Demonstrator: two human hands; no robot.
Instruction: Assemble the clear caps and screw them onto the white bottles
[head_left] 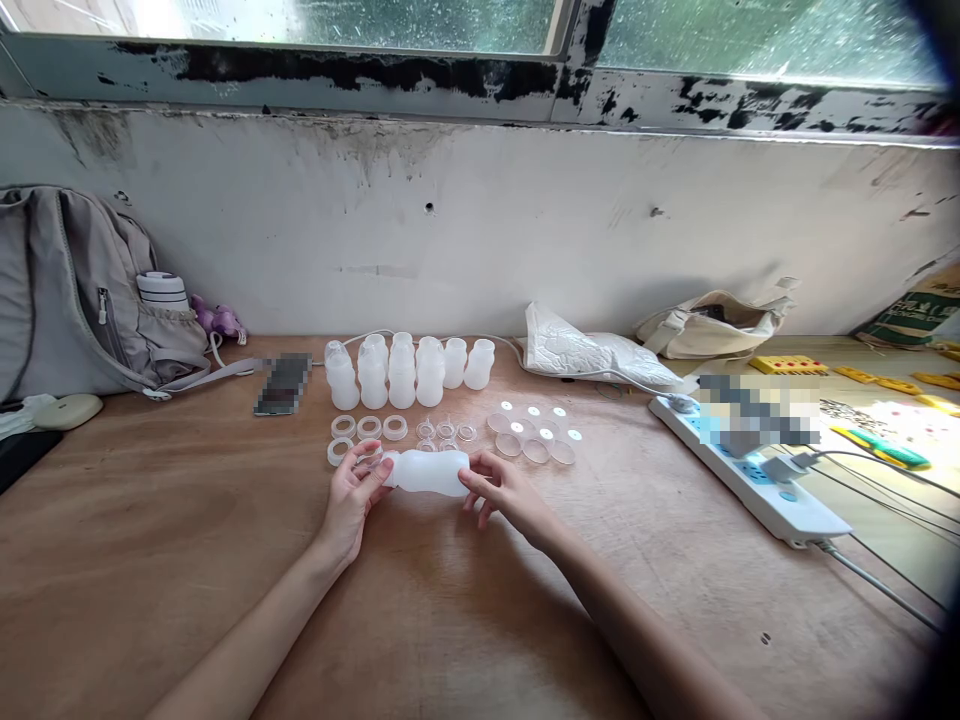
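Between my hands a frosted white baby bottle (429,473) lies on its side, held just above the wooden table. My left hand (351,503) pinches its neck end between thumb and fingers, close to the screw rings. At the other end, my right hand (508,490) grips the bottle's base. Behind stand several more frosted bottles (402,375) in rows. In front of them lie white screw rings (368,428), clear teats (446,430) and thin clear discs (535,452). The left fingers partly cover one ring, and the held bottle hides some teats.
A phone (283,384) lies to the left, near a grey backpack (71,290). Along the wall sit a white plastic package (592,352) and a beige bag (712,328). A power strip (750,475) with cables runs along the right, beside yellow items (789,365).
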